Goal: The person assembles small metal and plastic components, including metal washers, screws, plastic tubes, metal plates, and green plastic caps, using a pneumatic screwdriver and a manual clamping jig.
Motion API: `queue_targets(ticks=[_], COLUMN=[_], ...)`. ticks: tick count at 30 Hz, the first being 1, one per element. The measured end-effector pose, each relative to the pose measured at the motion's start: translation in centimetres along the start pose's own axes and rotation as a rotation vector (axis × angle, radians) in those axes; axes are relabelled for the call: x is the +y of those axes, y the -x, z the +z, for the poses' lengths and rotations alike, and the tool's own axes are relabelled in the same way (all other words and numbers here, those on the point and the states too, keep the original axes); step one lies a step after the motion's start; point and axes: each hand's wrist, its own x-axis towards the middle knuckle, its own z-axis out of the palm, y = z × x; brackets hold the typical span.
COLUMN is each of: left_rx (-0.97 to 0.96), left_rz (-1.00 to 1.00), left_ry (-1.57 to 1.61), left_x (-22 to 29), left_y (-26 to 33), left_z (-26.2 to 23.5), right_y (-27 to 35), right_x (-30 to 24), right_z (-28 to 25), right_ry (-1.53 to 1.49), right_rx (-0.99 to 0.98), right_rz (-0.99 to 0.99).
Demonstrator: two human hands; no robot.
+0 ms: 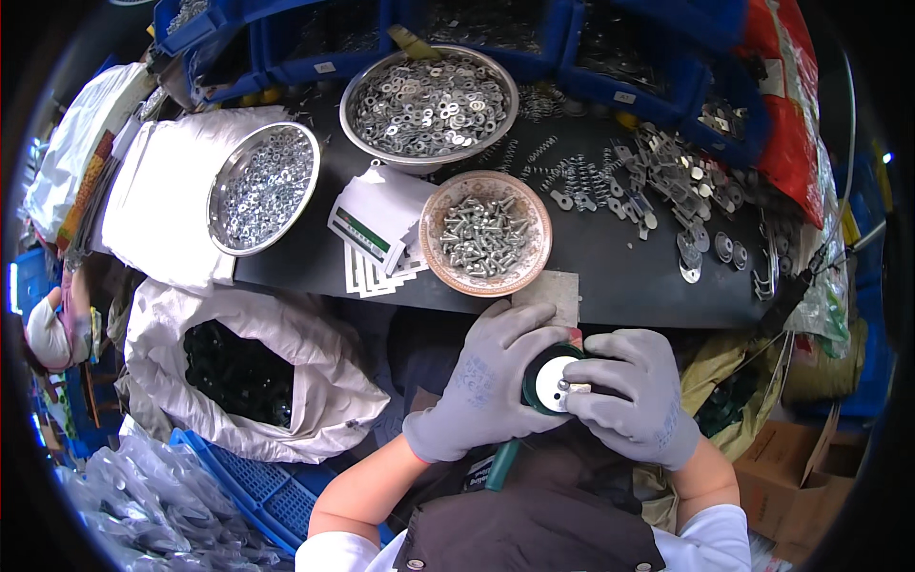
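My left hand point(488, 381), in a grey glove, is closed round a dark green round part point(530, 386) just in front of the table edge. A white disc point(550, 383) with small dark holes lies in its face. Below the left hand a green handle-like piece point(502, 465) sticks out; whether it joins the round part is hidden. My right hand point(637, 396), gloved too, pinches a small silvery metal piece point(575, 387) against the disc. Nearest the hands on the table is a patterned bowl point(437, 262) of screws point(484, 235).
Steel bowls of washers point(429, 105) and nuts point(267, 186) stand farther back. Springs point(581, 179) and flat metal parts point(677, 172) lie to the right. Paper cards point(376, 224) lie beside the screws. Blue bins point(610, 81) line the back. A white sack point(329, 391) of dark green parts stands left.
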Motion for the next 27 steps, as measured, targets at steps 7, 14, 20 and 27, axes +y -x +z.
queue_targets(ticks=[7,14,20,27], left_rx=[-0.009,-0.106,0.156,-0.006], left_rz=[-0.025,-0.121,-0.125,-0.181], left_ry=[-0.026,-0.004,-0.495,-0.798], left_x=[0.0,2.1,1.5,-3.0], left_y=[0.2,-0.4,-4.1,-8.4], left_z=[0.3,-2.0,-5.0,-4.4], right_y=[0.2,6.7,21.3,32.0], right_x=[0.1,2.5,15.0,22.9], right_z=[0.9,-3.4,-9.1,-4.7], right_ry=[0.006,0.269,0.619,0.453], right_rx=[-0.088,0.335,1.049,0.881], right_rz=[0.060,0.297,1.080,1.244])
